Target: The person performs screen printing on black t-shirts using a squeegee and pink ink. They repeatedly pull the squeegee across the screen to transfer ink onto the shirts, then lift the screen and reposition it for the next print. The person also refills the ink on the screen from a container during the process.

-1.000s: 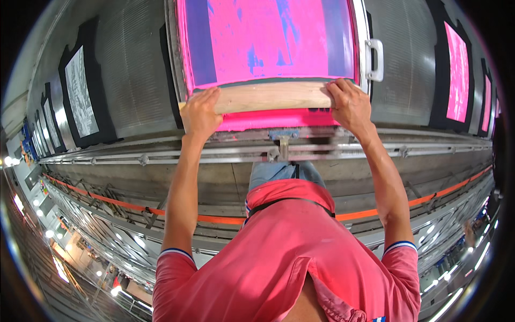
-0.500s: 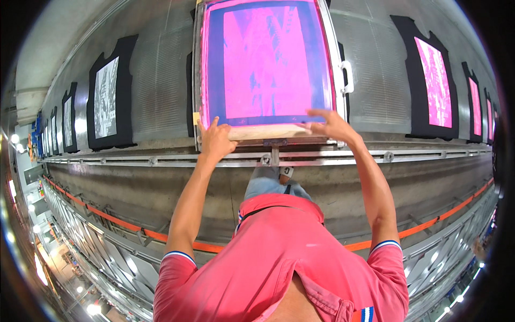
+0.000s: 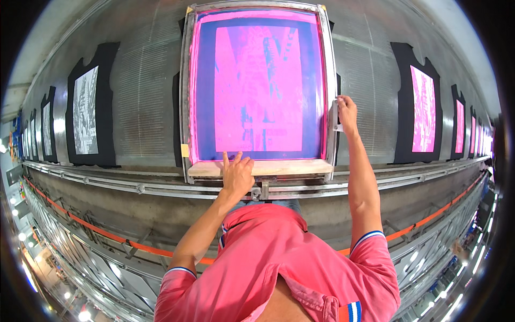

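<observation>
A screen-printing frame [image 3: 329, 64] lies in front of me, its mesh [image 3: 257, 91] flooded with pink ink inside a blue border. Along its near edge rests a wooden squeegee [image 3: 289, 168]. My left hand [image 3: 237, 173] lies over this wood left of its middle, fingers stretched apart and their tips reaching just past it toward the mesh. At the frame's right side my right hand [image 3: 347, 114] is closed around the white handle [image 3: 337, 119], which is partly hidden by the fingers. Black cloth edges show from under the frame on both sides.
Black shirts lie along the grey table [image 3: 142, 96]: a shirt with a grey-white print [image 3: 86, 110] on the left, one with a pink print [image 3: 422, 110] on the right, more beyond each. A metal rail [image 3: 140, 189] runs along the near edge. Behind me is an orange bar [image 3: 123, 244].
My right hand has gone from the squeegee's right end to the frame's handle and closed on it. My left hand has shifted from the frame's left corner onto the squeegee.
</observation>
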`<state>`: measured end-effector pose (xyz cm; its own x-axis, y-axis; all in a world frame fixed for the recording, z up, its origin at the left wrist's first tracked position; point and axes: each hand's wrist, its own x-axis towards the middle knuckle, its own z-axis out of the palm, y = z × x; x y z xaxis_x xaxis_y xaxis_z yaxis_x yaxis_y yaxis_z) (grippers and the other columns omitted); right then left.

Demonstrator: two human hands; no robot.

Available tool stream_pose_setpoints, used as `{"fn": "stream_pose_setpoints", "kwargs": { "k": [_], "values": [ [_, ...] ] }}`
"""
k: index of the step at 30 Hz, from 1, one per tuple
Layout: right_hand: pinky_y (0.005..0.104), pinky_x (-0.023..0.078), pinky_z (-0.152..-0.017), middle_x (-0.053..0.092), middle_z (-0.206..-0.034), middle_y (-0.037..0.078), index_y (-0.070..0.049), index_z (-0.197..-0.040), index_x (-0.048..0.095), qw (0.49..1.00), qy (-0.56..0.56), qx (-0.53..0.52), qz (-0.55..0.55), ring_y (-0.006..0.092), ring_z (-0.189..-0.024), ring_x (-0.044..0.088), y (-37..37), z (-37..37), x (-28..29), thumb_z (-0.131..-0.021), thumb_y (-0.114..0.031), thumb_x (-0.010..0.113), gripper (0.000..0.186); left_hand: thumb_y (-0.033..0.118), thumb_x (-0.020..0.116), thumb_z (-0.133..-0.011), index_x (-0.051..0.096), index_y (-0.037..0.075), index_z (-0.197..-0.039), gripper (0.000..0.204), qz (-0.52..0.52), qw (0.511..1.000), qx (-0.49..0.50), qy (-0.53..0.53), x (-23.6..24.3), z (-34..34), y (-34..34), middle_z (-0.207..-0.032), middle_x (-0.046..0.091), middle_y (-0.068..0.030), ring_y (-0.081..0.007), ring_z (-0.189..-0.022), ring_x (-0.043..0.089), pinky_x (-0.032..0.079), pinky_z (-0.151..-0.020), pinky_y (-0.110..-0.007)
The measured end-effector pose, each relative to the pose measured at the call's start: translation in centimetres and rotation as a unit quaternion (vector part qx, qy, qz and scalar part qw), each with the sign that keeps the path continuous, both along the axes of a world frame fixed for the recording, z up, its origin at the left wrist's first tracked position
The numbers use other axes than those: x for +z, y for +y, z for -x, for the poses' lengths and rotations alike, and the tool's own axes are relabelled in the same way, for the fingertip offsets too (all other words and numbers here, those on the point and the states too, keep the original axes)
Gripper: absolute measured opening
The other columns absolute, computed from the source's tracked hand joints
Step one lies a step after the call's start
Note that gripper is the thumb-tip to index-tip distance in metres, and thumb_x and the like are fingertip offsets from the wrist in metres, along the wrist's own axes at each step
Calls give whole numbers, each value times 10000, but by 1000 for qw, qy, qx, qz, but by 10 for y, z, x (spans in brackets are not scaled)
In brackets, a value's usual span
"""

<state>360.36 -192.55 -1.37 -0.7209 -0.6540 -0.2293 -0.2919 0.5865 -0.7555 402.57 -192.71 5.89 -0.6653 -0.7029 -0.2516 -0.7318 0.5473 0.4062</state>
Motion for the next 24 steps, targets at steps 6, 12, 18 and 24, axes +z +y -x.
{"fn": "stream_pose_setpoints", "kwargs": {
  "k": [6, 12, 18, 24],
  "values": [
    [385, 476, -812, 704, -931, 173, 7, -1070, 675, 998, 58, 16, 3, 297, -881, 650, -5, -5, 12, -922, -233, 559, 305, 64, 599, -689, 716, 21, -1007, 341, -1, 1000, 2, 3, -5, -2, -2, -1096, 698, -122, -333, -1201, 569, 224, -1086, -678],
    [390, 477, -804, 694, -933, 188, 9, -1043, 685, 999, 29, 3, 13, 287, -869, 642, -12, -12, 38, -910, -239, 568, 304, 56, 621, -651, 727, 43, -1000, 364, 1, 1000, 22, -10, 3, -4, -6, -1077, 713, -93, -314, -1207, 571, 198, -1116, -658],
    [387, 480, -777, 698, -877, 183, 4, -1031, 692, 997, 80, 12, 19, 278, -825, 649, -9, -8, 24, -901, -231, 570, 295, 49, 636, -638, 729, 48, -1023, 396, 70, 997, -16, -14, 0, 0, -2, -1083, 715, -90, -298, -1192, 586, 215, -1128, -623],
    [409, 493, -790, 706, -896, 195, -2, -1011, 699, 998, 68, 4, 14, 338, -850, 669, -9, -8, 23, -896, -233, 572, 288, 50, 629, -660, 751, 56, -942, 308, -62, 997, 14, -40, 7, 3, -1, -933, 709, -195, -331, -997, 663, 500, -881, -468]
  ]
}}
